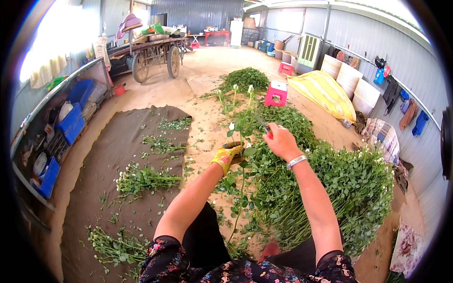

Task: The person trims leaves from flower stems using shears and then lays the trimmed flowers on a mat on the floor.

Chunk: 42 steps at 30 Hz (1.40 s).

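My left hand (pixel 228 156) clamps a stem (pixel 242 186), my right hand (pixel 283 141) one blade (pixel 261 122). One cloth (pixel 125 153) on the floor (pixel 207 63) — metal walls (pixel 193 14).

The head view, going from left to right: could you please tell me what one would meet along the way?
Lowest blue crate → brown ground sheet → gloved left hand → blade of the red-handled cutting tool → right hand → plaid cloth → blue cloth hanging at the wall.
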Each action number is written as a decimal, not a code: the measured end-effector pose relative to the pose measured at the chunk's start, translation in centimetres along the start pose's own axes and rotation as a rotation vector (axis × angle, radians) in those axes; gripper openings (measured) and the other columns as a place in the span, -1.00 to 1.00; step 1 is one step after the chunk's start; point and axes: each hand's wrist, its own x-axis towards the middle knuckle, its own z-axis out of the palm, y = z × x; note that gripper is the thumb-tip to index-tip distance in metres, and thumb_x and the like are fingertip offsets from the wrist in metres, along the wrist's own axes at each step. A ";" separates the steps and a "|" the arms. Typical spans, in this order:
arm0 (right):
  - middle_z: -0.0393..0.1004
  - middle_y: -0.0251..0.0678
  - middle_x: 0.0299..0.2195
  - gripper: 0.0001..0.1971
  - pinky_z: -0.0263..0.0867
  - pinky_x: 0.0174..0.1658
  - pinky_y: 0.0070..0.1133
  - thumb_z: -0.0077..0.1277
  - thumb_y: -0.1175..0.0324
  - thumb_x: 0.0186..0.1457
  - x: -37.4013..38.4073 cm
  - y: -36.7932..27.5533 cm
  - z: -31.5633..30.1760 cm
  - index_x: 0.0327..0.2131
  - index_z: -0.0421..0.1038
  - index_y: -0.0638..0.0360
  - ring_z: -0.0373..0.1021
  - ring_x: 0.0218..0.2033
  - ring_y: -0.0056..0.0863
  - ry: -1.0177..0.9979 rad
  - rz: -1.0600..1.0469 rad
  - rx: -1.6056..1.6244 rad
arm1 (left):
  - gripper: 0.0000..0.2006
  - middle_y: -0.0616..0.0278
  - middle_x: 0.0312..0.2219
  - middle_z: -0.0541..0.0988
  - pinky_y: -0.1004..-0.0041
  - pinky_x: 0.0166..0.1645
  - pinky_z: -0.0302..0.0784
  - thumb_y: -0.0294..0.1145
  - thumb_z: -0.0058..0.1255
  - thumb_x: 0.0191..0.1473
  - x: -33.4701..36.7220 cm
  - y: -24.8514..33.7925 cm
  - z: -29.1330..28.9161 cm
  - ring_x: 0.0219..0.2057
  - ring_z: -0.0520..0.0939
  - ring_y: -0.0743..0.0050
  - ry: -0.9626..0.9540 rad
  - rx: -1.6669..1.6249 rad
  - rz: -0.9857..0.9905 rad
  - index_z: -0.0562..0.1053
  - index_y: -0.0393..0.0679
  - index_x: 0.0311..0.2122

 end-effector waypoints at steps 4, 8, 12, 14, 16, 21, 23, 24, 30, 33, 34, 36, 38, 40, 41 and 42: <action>0.44 -0.15 -0.41 -0.79 0.39 -0.39 -0.30 -0.09 0.22 0.08 -0.6 -0.7 2.1 -0.30 0.32 0.13 0.45 -0.45 -0.15 0.054 -0.054 -0.090 | -0.66 0.20 -0.21 0.54 0.41 -0.25 0.57 -0.39 0.09 0.06 0.2 -0.4 -0.1 -0.29 0.60 0.34 -0.058 0.053 0.014 0.40 -0.14 -0.03; 0.46 -0.08 -0.48 -0.81 0.36 -0.38 -0.26 -0.06 0.26 0.06 -1.0 0.1 2.7 -0.34 0.33 0.17 0.43 -0.43 -0.07 0.116 -0.095 0.051 | -0.62 0.22 -0.21 0.52 0.42 -0.22 0.56 -0.37 0.10 0.06 0.0 -0.2 -0.1 -0.27 0.59 0.32 -0.104 0.011 0.003 0.36 -0.15 0.00; 0.46 -0.05 -0.50 -0.78 0.35 -0.36 -0.26 -0.04 0.24 0.06 -1.3 1.5 1.7 -0.33 0.34 0.21 0.43 -0.41 -0.04 0.182 -0.016 0.146 | -0.60 0.21 -0.22 0.52 0.40 -0.19 0.54 -0.37 0.10 0.06 -0.5 0.4 -0.1 -0.26 0.58 0.30 -0.111 -0.003 -0.030 0.34 -0.14 0.01; 0.46 -0.02 -0.43 -0.73 0.36 -0.35 -0.25 -0.03 0.23 0.07 -1.3 2.3 1.2 -0.26 0.32 0.23 0.44 -0.39 -0.03 0.181 0.013 0.098 | -0.61 0.22 -0.23 0.52 0.39 -0.19 0.52 -0.37 0.11 0.05 -0.4 0.4 -0.1 -0.25 0.58 0.31 -0.112 -0.008 -0.046 0.35 -0.13 0.01; 0.45 -0.01 -0.39 -0.71 0.37 -0.35 -0.25 -0.03 0.21 0.07 -1.1 2.6 0.6 -0.22 0.31 0.22 0.44 -0.38 -0.03 0.194 0.027 0.024 | -0.63 0.21 -0.23 0.53 0.41 -0.19 0.56 -0.39 0.11 0.06 -0.5 0.4 -0.1 -0.26 0.59 0.32 -0.109 -0.005 -0.056 0.37 -0.14 -0.01; 0.44 -0.07 -0.41 -0.77 0.37 -0.37 -0.25 -0.08 0.21 0.08 -0.4 2.8 -0.4 -0.33 0.29 0.19 0.44 -0.41 -0.06 0.109 0.078 -0.057 | -0.70 0.17 -0.22 0.55 0.46 -0.20 0.64 -0.42 0.10 0.07 -0.4 0.0 0.3 -0.28 0.62 0.33 -0.084 0.000 -0.058 0.42 -0.16 -0.06; 0.45 -0.09 -0.44 -0.78 0.36 -0.38 -0.24 -0.08 0.22 0.08 -0.4 3.1 -0.2 -0.35 0.31 0.18 0.44 -0.43 -0.07 0.068 0.061 -0.082 | -0.70 0.17 -0.23 0.55 0.45 -0.21 0.64 -0.43 0.09 0.07 -0.4 -0.1 0.4 -0.30 0.62 0.34 -0.101 0.010 -0.054 0.41 -0.17 -0.07; 0.46 -0.11 -0.46 -0.79 0.36 -0.39 -0.24 -0.08 0.22 0.08 -0.4 3.3 -0.2 -0.37 0.32 0.17 0.44 -0.44 -0.07 0.048 0.052 -0.096 | -0.71 0.17 -0.24 0.55 0.45 -0.22 0.65 -0.43 0.09 0.07 -0.4 -0.1 0.6 -0.30 0.62 0.34 -0.111 0.014 -0.052 0.41 -0.17 -0.07; 0.48 -0.08 -0.52 -0.80 0.35 -0.40 -0.23 -0.09 0.24 0.09 -0.8 3.7 0.0 -0.39 0.33 0.18 0.44 -0.46 -0.08 0.036 0.058 -0.053 | -0.69 0.16 -0.25 0.54 0.46 -0.26 0.65 -0.44 0.09 0.06 -0.7 0.0 0.9 -0.32 0.62 0.35 -0.085 0.020 -0.064 0.40 -0.19 -0.05; 0.47 -0.07 -0.52 -0.79 0.35 -0.40 -0.23 -0.08 0.25 0.09 -0.7 3.5 0.0 -0.39 0.32 0.20 0.44 -0.45 -0.08 0.079 0.083 -0.055 | -0.67 0.15 -0.25 0.54 0.46 -0.26 0.65 -0.44 0.10 0.06 -0.9 0.1 1.0 -0.32 0.62 0.33 -0.086 0.041 -0.058 0.39 -0.19 -0.04; 0.47 -0.06 -0.52 -0.79 0.35 -0.40 -0.23 -0.08 0.25 0.09 -0.5 3.4 0.1 -0.39 0.32 0.21 0.44 -0.45 -0.08 0.097 0.089 -0.060 | -0.66 0.14 -0.25 0.54 0.46 -0.26 0.65 -0.44 0.10 0.06 -0.9 0.1 0.9 -0.32 0.62 0.33 -0.089 0.049 -0.062 0.39 -0.20 -0.04; 0.44 -0.05 -0.57 -0.79 0.33 -0.39 -0.23 -0.06 0.25 0.07 -0.2 3.6 0.3 -0.41 0.32 0.22 0.42 -0.48 -0.06 0.166 0.061 -0.053 | -0.65 0.13 -0.24 0.54 0.46 -0.25 0.65 -0.44 0.10 0.06 -0.9 0.0 1.0 -0.31 0.62 0.31 -0.101 0.061 -0.067 0.37 -0.20 -0.02; 0.44 -0.05 -0.57 -0.79 0.33 -0.40 -0.22 -0.05 0.25 0.07 0.2 3.7 0.3 -0.40 0.32 0.21 0.42 -0.48 -0.06 0.150 0.046 -0.054 | -0.64 0.12 -0.23 0.54 0.45 -0.23 0.65 -0.44 0.09 0.06 -0.8 -0.1 1.0 -0.30 0.62 0.31 -0.107 0.066 -0.064 0.36 -0.20 -0.01; 0.46 -0.07 -0.53 -0.80 0.35 -0.40 -0.22 -0.08 0.25 0.09 0.4 3.6 -0.2 -0.38 0.31 0.20 0.43 -0.46 -0.06 0.051 0.045 -0.061 | -0.64 0.12 -0.23 0.54 0.44 -0.22 0.65 -0.44 0.09 0.06 -0.8 -0.1 0.9 -0.30 0.62 0.31 -0.108 0.064 -0.064 0.36 -0.21 -0.01; 0.46 -0.07 -0.53 -0.80 0.35 -0.40 -0.22 -0.08 0.25 0.09 0.3 3.8 -0.2 -0.38 0.31 0.19 0.43 -0.46 -0.06 0.062 0.047 -0.046 | -0.64 0.13 -0.23 0.54 0.43 -0.22 0.65 -0.44 0.09 0.06 -0.9 0.0 1.0 -0.30 0.62 0.31 -0.112 0.061 -0.066 0.36 -0.21 -0.01; 0.45 -0.08 -0.53 -0.81 0.35 -0.40 -0.21 -0.08 0.25 0.09 0.2 3.9 -0.2 -0.37 0.31 0.19 0.42 -0.46 -0.05 0.072 0.050 -0.031 | -0.64 0.13 -0.23 0.54 0.43 -0.21 0.65 -0.45 0.08 0.07 -1.0 0.0 1.0 -0.29 0.62 0.31 -0.116 0.058 -0.067 0.36 -0.20 -0.01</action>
